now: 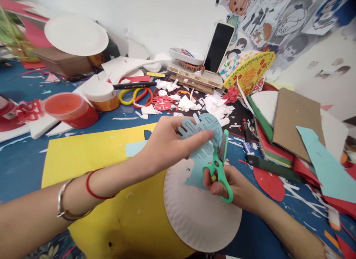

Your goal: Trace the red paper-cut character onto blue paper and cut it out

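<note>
Above the paper plate (191, 229), the left hand (167, 147) pinches a pale blue paper (201, 131), its upper edge already cut into slits and its lower part still whole, while the right hand (222, 186) grips green scissors (218, 170) with their blades at its edge.

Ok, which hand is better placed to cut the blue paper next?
Probably the right hand: it holds the green scissors against the light blue paper, which the left hand grips.

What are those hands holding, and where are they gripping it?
The left hand pinches a pale blue paper cutout by its left part. The right hand grips green scissors by their handles.
</note>
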Demonstrator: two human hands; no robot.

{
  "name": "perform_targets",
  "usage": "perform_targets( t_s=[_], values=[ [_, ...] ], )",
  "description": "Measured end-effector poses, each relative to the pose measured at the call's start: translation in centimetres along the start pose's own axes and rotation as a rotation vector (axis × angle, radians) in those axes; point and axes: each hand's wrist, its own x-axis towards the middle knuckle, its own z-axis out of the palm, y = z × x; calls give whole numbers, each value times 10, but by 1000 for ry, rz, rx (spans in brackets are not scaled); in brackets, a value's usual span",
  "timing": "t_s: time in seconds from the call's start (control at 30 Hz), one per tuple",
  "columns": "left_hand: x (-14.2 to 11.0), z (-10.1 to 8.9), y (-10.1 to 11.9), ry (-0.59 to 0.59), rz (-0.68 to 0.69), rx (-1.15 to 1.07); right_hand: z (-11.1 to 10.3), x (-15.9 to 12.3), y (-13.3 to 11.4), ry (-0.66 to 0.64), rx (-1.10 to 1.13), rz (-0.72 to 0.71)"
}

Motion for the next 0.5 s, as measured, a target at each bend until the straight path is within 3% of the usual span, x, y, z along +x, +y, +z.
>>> perform_targets(
  t_s=[0.5],
  values=[
    [-3, 3, -1, -57, -16, 41, 2, 1, -4, 35, -62, -5]
  ],
)
